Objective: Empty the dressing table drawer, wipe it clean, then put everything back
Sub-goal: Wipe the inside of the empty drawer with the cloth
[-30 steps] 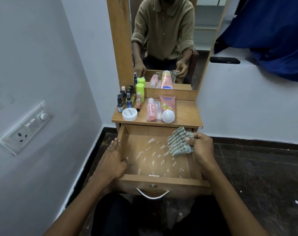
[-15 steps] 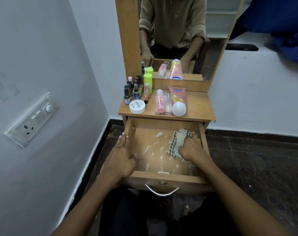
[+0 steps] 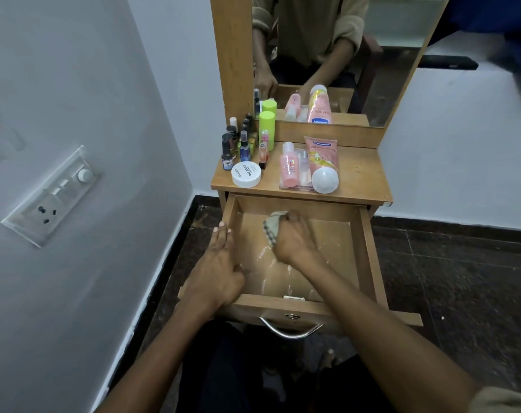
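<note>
Now right hand [image 3: 295, 242] clutches checked grey cloth [image 3: 271, 226], poking out far-left, in wooden drawer [image 3: 368, 248]; left hand [image 3: 217, 272] rests relaxed on its left wall.

Switch-and-socket panel [image 3: 49, 198] on the grey left wall [image 3: 74, 84]. Dark stone floor [image 3: 461, 278], black skirting [image 3: 163, 278]. Blurred blue fabric [image 3: 491, 19] top right, black bar [image 3: 449, 62] beneath it.

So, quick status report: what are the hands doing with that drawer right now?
Right hand grips the cloth, pressing it on the drawer floor. Left hand rests on the drawer's left wall. Bottles on the tabletop; nothing blocking inside.
</note>
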